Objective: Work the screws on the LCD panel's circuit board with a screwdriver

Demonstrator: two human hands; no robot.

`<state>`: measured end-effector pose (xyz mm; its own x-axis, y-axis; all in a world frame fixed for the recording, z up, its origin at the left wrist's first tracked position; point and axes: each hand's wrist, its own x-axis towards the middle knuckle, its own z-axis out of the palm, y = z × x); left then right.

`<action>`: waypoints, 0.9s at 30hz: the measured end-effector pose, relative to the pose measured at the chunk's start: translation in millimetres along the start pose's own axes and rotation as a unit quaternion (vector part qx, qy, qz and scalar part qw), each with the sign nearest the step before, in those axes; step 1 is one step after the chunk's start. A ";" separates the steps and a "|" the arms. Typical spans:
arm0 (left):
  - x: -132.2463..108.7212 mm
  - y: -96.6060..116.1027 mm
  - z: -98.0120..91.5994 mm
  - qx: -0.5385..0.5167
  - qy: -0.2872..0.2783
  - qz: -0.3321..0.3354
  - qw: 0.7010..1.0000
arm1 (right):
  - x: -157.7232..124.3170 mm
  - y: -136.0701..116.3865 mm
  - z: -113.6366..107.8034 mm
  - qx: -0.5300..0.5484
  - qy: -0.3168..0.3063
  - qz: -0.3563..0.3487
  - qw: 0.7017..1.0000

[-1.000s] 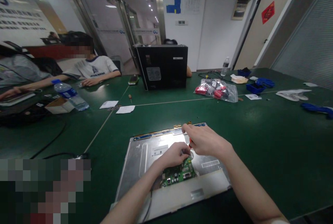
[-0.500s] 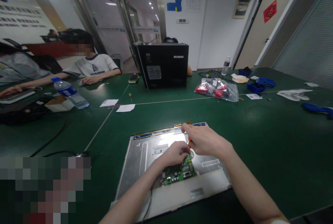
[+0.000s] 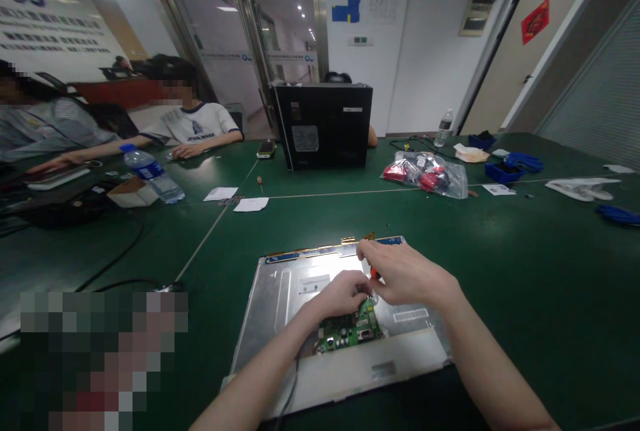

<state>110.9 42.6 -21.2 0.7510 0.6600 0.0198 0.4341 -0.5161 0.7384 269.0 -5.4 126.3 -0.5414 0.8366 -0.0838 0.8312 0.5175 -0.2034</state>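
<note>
A flat metal display panel [image 3: 270, 304] lies back side up in front of me, with a green circuit board [image 3: 350, 332] on its lower middle. My right hand [image 3: 407, 271] is closed over the orange handle of what looks like a screwdriver [image 3: 375, 273], mostly hidden by the fingers, above the board's top edge. Close beside it, my left hand [image 3: 345, 294] rests over the upper part of the board with thumb and fingers pinched together. What those fingertips hold, if anything, is hidden. A thin blue strip board [image 3: 295, 257] runs along the panel's far edge.
Beyond the panel a black computer case [image 3: 330, 127] stands on the green table. Plastic-bagged red items [image 3: 425, 174] and blue trays [image 3: 504, 172] lie to the right. A water bottle [image 3: 153, 174], a small box [image 3: 132, 192] and two people at the table are on the left.
The view has swung slightly left, so everything sits further right in the picture. Both hands stay at the same place on the board, with only slight finger movement.
</note>
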 end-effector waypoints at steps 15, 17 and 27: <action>-1.2 4.8 -3.2 0.003 0.005 0.003 1.000 | 3.3 2.9 2.0 -0.005 0.023 -0.001 1.000; -0.9 4.4 -2.9 0.003 0.004 0.001 1.000 | 1.8 2.5 2.1 0.011 0.011 -0.009 1.000; -4.2 9.8 -4.1 0.005 0.001 -0.014 1.000 | 12.1 4.2 6.2 -0.092 0.034 0.093 0.991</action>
<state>109.9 37.0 -11.3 0.7379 0.6749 0.0009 0.4590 -0.5029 0.7324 265.1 5.9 118.4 -0.3718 0.9276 -0.0359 0.9283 0.3717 -0.0086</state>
